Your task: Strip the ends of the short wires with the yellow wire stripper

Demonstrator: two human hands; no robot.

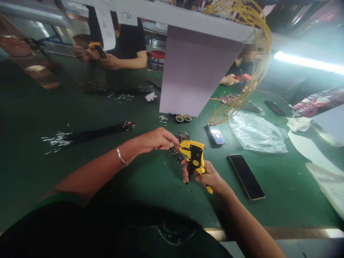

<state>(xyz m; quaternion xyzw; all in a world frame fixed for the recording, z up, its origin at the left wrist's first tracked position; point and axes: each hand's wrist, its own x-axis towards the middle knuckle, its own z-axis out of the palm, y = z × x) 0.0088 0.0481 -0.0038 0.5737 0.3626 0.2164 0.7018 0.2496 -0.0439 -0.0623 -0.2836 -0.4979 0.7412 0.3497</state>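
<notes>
- Left hand: fingers pinched narrow on a thin dark wire at the tool's head; the wire is too fine here to see how far in it goes.
- Right hand: closed around the grip of a yellow-and-black wire stripper.
- Under the stripper: heap of wire offcuts.
- Left of the hands: bundle of black wires with bare silvery ends.
- Right of the hands: keypad phone, smartphone, clear plastic bag.
- Beyond the heap: two tape rolls.
- Surface: green bench mat, metal edge strip.
- Room: white partition panel hung with yellow wires; co-worker's hands across the bench, holding a yellow tool; red stool; tube light.
- Pose: both forearms reach forward, meeting at the tool; metal bangle on the left wrist.
</notes>
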